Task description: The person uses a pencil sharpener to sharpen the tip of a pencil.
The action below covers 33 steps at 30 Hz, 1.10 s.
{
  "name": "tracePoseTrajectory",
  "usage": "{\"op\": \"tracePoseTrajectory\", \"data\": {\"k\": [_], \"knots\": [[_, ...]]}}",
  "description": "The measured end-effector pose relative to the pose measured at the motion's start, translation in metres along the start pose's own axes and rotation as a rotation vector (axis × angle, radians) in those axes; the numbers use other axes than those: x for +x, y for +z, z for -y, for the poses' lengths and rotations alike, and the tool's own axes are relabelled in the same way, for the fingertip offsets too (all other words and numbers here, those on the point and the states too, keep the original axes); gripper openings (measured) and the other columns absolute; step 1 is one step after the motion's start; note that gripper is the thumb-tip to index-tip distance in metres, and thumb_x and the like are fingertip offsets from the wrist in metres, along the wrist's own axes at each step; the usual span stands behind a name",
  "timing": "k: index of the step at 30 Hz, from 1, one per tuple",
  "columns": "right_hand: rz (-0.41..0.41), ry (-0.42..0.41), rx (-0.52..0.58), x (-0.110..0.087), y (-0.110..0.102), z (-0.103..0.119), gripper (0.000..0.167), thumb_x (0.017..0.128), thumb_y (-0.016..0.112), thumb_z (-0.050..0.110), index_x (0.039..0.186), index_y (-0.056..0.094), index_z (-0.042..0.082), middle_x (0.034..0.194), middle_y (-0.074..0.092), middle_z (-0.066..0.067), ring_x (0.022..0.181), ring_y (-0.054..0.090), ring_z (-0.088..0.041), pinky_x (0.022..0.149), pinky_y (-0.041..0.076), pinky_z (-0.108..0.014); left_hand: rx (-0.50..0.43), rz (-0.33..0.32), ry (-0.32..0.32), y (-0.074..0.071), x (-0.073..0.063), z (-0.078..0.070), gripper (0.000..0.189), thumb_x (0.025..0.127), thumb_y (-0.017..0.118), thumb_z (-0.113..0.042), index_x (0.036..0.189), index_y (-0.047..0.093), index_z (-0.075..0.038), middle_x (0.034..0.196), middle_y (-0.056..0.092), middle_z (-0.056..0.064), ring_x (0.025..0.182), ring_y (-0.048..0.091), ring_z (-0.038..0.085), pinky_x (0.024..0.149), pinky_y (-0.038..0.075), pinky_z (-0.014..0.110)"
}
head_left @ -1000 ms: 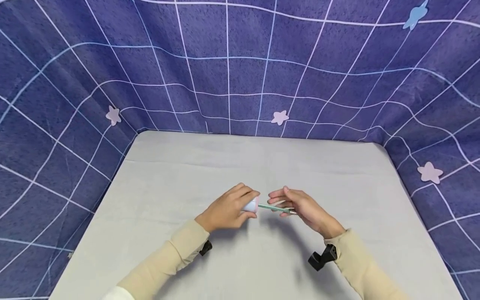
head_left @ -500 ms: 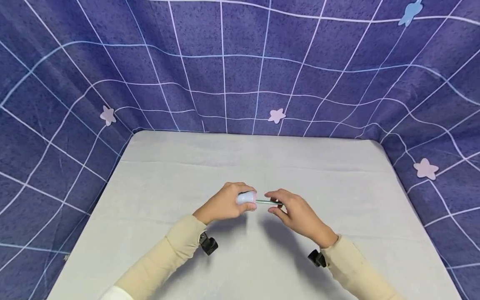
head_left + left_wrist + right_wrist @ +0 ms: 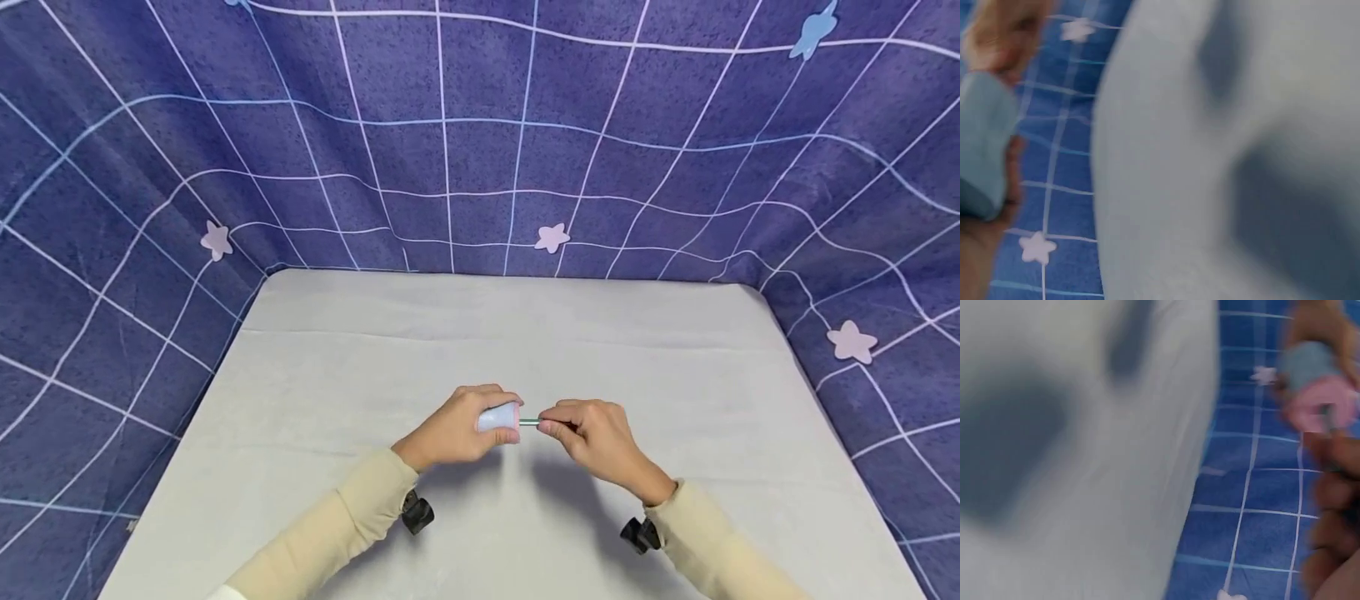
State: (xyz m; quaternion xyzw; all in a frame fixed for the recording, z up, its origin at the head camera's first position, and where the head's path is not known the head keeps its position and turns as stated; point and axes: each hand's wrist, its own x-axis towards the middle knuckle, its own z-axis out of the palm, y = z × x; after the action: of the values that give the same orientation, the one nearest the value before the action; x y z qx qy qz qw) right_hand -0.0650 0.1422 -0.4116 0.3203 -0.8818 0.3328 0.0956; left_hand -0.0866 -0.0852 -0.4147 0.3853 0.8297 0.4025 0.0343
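Note:
My left hand (image 3: pixel 452 425) grips a light blue pencil sharpener (image 3: pixel 495 417) with a pink end, held sideways above the table. A thin green pencil (image 3: pixel 529 422) runs out of that pink end toward the right. Thumb and fingers of my right hand (image 3: pixel 598 439) pinch the pencil a short way from the sharpener, hiding its outer part. In the right wrist view, the pencil enters a dark hole in the sharpener's pink end (image 3: pixel 1312 406). The left wrist view shows the blue body (image 3: pixel 986 134) in my left hand, at the left edge.
A pale grey cloth covers the table (image 3: pixel 420 308), and the shadows of both hands fall on it. Blue curtain (image 3: pixel 480 150) with a grid and star pattern rises behind and along both sides. A black wrist camera (image 3: pixel 417 512) sits below the left sleeve.
My right hand has turned and closed from loosely spread fingers to a pinch on the pencil. Less of the pencil shows now. The left hand keeps its grip on the sharpener.

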Motion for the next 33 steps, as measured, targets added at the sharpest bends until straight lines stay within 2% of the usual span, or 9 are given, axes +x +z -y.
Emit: {"op": "tracePoseTrajectory", "data": {"k": [4, 6, 9, 12, 17, 21, 27, 30, 33], "knots": [[0.286, 0.415, 0.414, 0.000, -0.009, 0.000, 0.016, 0.089, 0.065, 0.018, 0.084, 0.076, 0.007, 0.055, 0.050, 0.012, 0.048, 0.029, 0.000, 0.048, 0.026, -0.018, 0.358, -0.087, 0.287, 0.014, -0.005, 0.003, 0.047, 0.079, 0.077, -0.029, 0.114, 0.063, -0.001, 0.098, 0.063, 0.005, 0.087, 0.057, 0.013, 0.076, 0.050, 0.021], [0.400, 0.555, 0.629, 0.000, -0.008, -0.003, 0.020, 0.090, 0.062, 0.015, 0.082, 0.074, 0.002, 0.050, 0.044, 0.010, 0.046, 0.027, -0.003, 0.045, 0.024, -0.019, 0.563, -0.120, 0.446, 0.017, -0.007, 0.005, 0.049, 0.080, 0.075, -0.035, 0.113, 0.062, -0.001, 0.099, 0.063, 0.004, 0.087, 0.057, 0.014, 0.078, 0.049, 0.022], [0.517, 0.681, 0.845, -0.001, -0.006, -0.009, 0.022, 0.092, 0.060, 0.016, 0.080, 0.073, 0.002, 0.046, 0.037, 0.010, 0.043, 0.023, -0.005, 0.041, 0.020, -0.019, 0.800, -0.182, 0.638, 0.019, -0.009, 0.007, 0.047, 0.085, 0.067, -0.041, 0.111, 0.061, -0.002, 0.097, 0.063, 0.003, 0.083, 0.056, 0.014, 0.076, 0.049, 0.023], [0.555, 0.694, 0.892, 0.000, -0.006, -0.013, 0.024, 0.092, 0.060, 0.018, 0.080, 0.073, 0.001, 0.046, 0.034, 0.010, 0.041, 0.020, -0.005, 0.038, 0.016, -0.019, 0.895, -0.224, 0.697, 0.020, -0.009, 0.009, 0.047, 0.090, 0.058, -0.044, 0.110, 0.061, -0.002, 0.095, 0.063, 0.003, 0.080, 0.056, 0.014, 0.073, 0.049, 0.024], [0.517, 0.613, 0.761, 0.003, -0.003, -0.014, 0.031, 0.093, 0.059, 0.020, 0.091, 0.070, -0.009, 0.049, 0.035, 0.010, 0.045, 0.024, -0.005, 0.042, 0.022, -0.019, 0.855, -0.219, 0.619, 0.018, -0.010, 0.011, 0.046, 0.087, 0.064, -0.040, 0.110, 0.061, -0.001, 0.097, 0.063, 0.003, 0.081, 0.056, 0.015, 0.075, 0.049, 0.024], [0.428, 0.452, 0.542, 0.002, -0.001, -0.010, 0.024, 0.094, 0.059, 0.020, 0.092, 0.073, 0.001, 0.054, 0.040, 0.008, 0.048, 0.032, -0.002, 0.049, 0.030, -0.019, 0.756, -0.181, 0.495, 0.015, -0.010, 0.010, 0.049, 0.081, 0.072, -0.038, 0.112, 0.061, -0.002, 0.099, 0.063, 0.003, 0.084, 0.056, 0.015, 0.078, 0.049, 0.024], [0.055, -0.004, -0.088, -0.004, 0.007, -0.005, 0.011, 0.088, 0.067, 0.020, 0.096, 0.070, 0.013, 0.068, 0.055, 0.011, 0.054, 0.042, 0.002, 0.049, 0.036, -0.017, 0.438, -0.141, 0.213, 0.005, -0.006, 0.006, 0.049, 0.080, 0.075, -0.031, 0.115, 0.063, 0.001, 0.102, 0.066, 0.008, 0.090, 0.062, 0.017, 0.079, 0.052, 0.027], [-0.156, -0.204, -0.356, -0.004, 0.013, -0.007, 0.016, 0.094, 0.059, 0.022, 0.094, 0.070, 0.011, 0.074, 0.061, 0.006, 0.057, 0.051, -0.005, 0.051, 0.039, -0.021, 0.225, -0.101, 0.057, -0.001, -0.002, 0.003, 0.044, 0.081, 0.074, -0.026, 0.114, 0.064, 0.000, 0.099, 0.068, 0.007, 0.081, 0.061, 0.013, 0.071, 0.051, 0.024], [-0.292, -0.327, -0.508, -0.003, 0.017, -0.011, 0.029, 0.101, 0.046, 0.025, 0.095, 0.070, 0.009, 0.076, 0.062, 0.002, 0.059, 0.055, -0.012, 0.052, 0.041, -0.025, 0.039, -0.048, -0.073, -0.006, 0.001, 0.000, 0.035, 0.084, 0.072, -0.022, 0.112, 0.067, -0.002, 0.094, 0.069, 0.005, 0.073, 0.057, 0.009, 0.065, 0.047, 0.021]]}}
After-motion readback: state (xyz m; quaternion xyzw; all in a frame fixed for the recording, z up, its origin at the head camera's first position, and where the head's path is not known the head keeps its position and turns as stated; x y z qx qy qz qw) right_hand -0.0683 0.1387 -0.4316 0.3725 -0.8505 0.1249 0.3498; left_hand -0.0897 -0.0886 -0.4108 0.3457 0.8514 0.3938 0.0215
